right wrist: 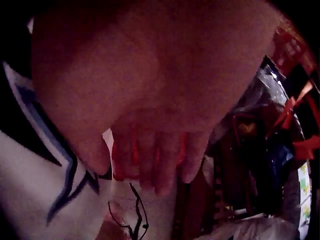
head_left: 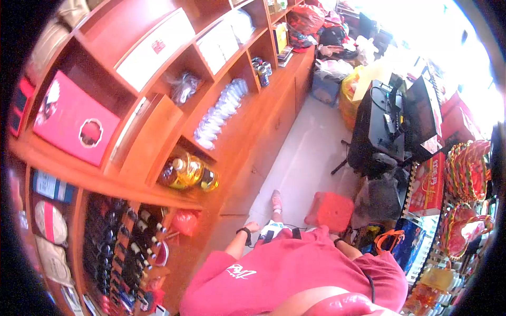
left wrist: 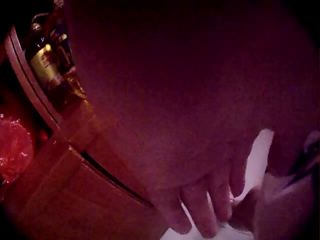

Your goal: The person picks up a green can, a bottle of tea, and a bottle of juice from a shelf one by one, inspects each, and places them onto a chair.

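Observation:
My left hand (head_left: 252, 226) hangs beside the wooden cabinet, a dark band at its wrist. In the left wrist view, the left hand (left wrist: 200, 150) points its fingers downward, slightly spread, over the pale floor, holding nothing. Cabinet doors (left wrist: 100, 195) fill the area beside it. My right hand (head_left: 333, 237) is mostly hidden by the red shirt in the head view. In the right wrist view, the right hand (right wrist: 155, 125) hangs with loose, nearly straight fingers and grips nothing. A red stool (head_left: 329, 210) stands just ahead of it, partly visible behind those fingers.
Shelves on the left hold oil bottles (head_left: 187, 171), a pink box (head_left: 76, 118) and rows of wine bottles (head_left: 132, 242). A black table-like stand (head_left: 374, 126) is ahead right. Woven baskets (head_left: 466, 171) and a red carton (head_left: 427, 184) line the right side. Pale floor (head_left: 300, 152) runs between.

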A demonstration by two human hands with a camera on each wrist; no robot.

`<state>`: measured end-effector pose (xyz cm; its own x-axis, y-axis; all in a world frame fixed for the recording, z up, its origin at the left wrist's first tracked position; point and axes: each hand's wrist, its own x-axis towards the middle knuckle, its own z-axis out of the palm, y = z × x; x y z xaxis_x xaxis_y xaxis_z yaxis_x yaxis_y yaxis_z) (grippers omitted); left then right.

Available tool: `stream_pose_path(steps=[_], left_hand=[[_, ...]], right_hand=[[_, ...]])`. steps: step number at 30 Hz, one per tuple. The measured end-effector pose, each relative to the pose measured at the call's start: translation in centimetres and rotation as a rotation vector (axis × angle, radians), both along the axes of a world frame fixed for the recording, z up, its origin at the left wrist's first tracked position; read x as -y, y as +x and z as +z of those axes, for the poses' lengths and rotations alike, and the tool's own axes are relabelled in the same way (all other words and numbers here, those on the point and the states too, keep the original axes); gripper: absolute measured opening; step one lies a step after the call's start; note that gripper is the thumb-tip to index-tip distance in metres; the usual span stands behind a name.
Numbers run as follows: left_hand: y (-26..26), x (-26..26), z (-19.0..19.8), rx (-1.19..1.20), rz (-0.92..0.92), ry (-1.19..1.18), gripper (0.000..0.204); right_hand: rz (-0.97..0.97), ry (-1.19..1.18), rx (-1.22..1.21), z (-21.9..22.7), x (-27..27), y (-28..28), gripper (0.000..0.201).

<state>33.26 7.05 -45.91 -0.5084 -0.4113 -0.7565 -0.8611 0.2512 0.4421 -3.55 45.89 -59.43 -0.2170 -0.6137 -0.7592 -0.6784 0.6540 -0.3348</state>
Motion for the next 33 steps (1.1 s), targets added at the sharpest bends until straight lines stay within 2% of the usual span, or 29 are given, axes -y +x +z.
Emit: stream_pose_path(steps=[1,2,3,4,6,7,9,10,11,12,13,14,16,17,19,20,21,22,24,25,28,29,30,32,33], left_hand=[[-0.3,1.3,-0.8,0.102,-0.018,0.074,0.050],[-0.7,3.0,-0.9,0.169,-0.024,0.134,0.053],[-0.4,4.2,-0.7,0.172,0.039,0.215,0.054],[-0.8,6.1,0.0,0.141,0.087,0.247,0.045],[-2.5,9.5,3.0,0.075,0.191,0.317,0.033],[-3.0,11.6,2.2,0.058,0.365,0.384,0.025],[-3.5,17.4,0.6,-0.142,0.344,0.523,0.030],[-4.7,19.1,0.3,-0.105,0.363,0.465,0.025],[-6.0,20.7,0.0,-0.067,0.383,0.410,0.021],[-9.5,22.6,1.7,-0.060,0.286,0.436,0.013],[-10.9,23.8,1.9,-0.046,0.368,0.442,0.013],[-11.7,25.6,-0.4,-0.024,0.449,0.445,0.016],[-13.5,29.0,-1.8,-0.159,0.287,0.500,0.020],[-15.0,30.1,-2.0,-0.267,0.416,0.612,0.019],[-18.3,31.7,0.7,-0.334,0.336,0.594,0.016],[-20.2,32.4,1.2,-0.370,0.295,0.587,0.017],[-20.9,31.6,-1.5,-0.335,0.359,0.477,0.022],[-22.8,32.4,-2.1,-0.222,0.227,0.461,0.023],[-25.4,33.2,-3.4,0.008,-0.031,0.423,0.025],[-26.7,33.6,-3.9,0.069,-0.081,0.410,0.024],[-33.4,36.2,0.5,0.166,-0.230,0.365,0.022],[-34.2,37.6,-2.2,0.098,-0.254,0.304,0.024],[-36.2,39.3,1.7,0.123,0.208,0.539,0.024],[-41.1,41.1,-1.4,0.268,0.088,0.331,0.021],[-43.3,43.0,-0.8,0.083,-0.543,0.231,0.018]], right_hand=[[-0.057,0.009,0.029,1.2,1.6,-0.4,0.058],[-0.114,0.001,0.071,5.1,3.9,-0.6,0.059],[-0.157,-0.009,0.115,8.4,5.9,-0.8,0.060],[-0.201,-0.026,0.151,12.2,8.4,-1.0,0.061],[-0.115,0.063,0.030,8.6,11.5,-3.0,0.059],[-0.156,0.110,-0.016,10.4,14.7,-3.4,0.056],[-0.120,0.019,-0.009,11.1,19.9,-5.2,0.051],[-0.101,-0.015,-0.003,11.6,21.6,-6.1,0.048],[-0.141,-0.040,-0.024,12.8,23.7,-6.9,0.047],[-0.181,-0.063,-0.045,15.0,26.0,-7.7,0.046],[-0.222,-0.086,-0.064,17.6,28.2,-8.2,0.044],[-0.211,-0.038,-0.098,20.4,30.5,-8.4,0.040],[-0.166,-0.218,-0.041,16.2,31.7,-10.8,0.037],[-0.219,-0.211,-0.048,16.4,32.6,-10.8,0.036],[-0.322,-0.200,-0.072,17.9,34.3,-12.1,0.036],[-0.372,-0.291,-0.133,16.3,33.8,-12.7,0.028],[-0.386,-0.246,-0.045,16.8,34.0,-14.0,0.028],[-0.399,-0.201,0.044,17.2,34.2,-15.3,0.029],[-0.374,-0.186,0.085,15.3,33.4,-18.3,0.030],[-0.359,-0.178,0.110,14.1,32.7,-19.7,0.032],[-0.727,-0.014,0.300,8.6,32.5,-24.6,0.056],[-0.688,0.051,0.228,0.5,30.6,-27.0,0.063],[-0.740,0.090,0.243,0.7,31.9,-29.2,0.064],[-0.849,0.174,0.272,2.2,34.1,-33.3,0.067],[-0.906,0.074,0.335,1.1,35.6,-35.0,0.060]])
